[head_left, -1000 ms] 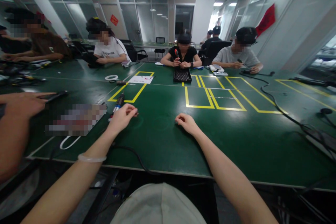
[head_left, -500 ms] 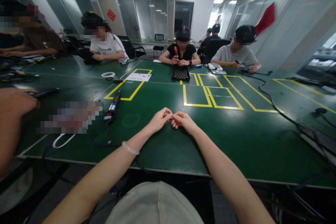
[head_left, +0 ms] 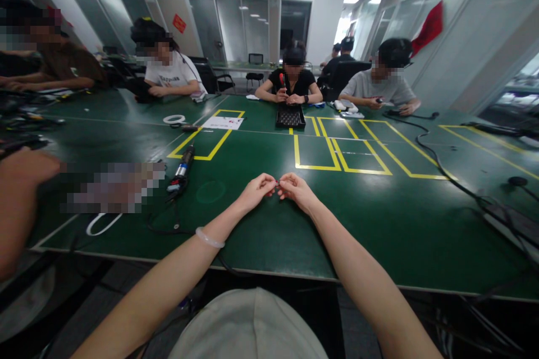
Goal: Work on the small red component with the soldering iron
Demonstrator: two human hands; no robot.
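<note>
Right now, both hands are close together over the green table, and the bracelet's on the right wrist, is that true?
No, the bracelet is on the left wrist, as the head view shows. The left hand and right hand are close together over the green table.

Tabletop point(head_left: 248, 151): dark green; tape outlines point(head_left: 318, 169): yellow, rectangular, at far left and towards the right; a trace of red shows between the left hand point(head_left: 256, 192) and the right hand point(head_left: 297, 192), its source too small to identify; bracelet point(head_left: 209, 238): translucent white; tool point(head_left: 182, 170) at left: black, with silver and blue bands; ring point(head_left: 174, 119) at far left: white; sheet point(head_left: 223, 123): white, with red marks; tray point(head_left: 290, 118) at far centre: black, pale dotted pattern; far shirts, left to right: brown point(head_left: 73, 64), white with dark lettering point(head_left: 179, 73), black point(head_left: 309, 78), grey point(head_left: 393, 90); near cloth point(head_left: 252, 325): greyish beige.
</note>
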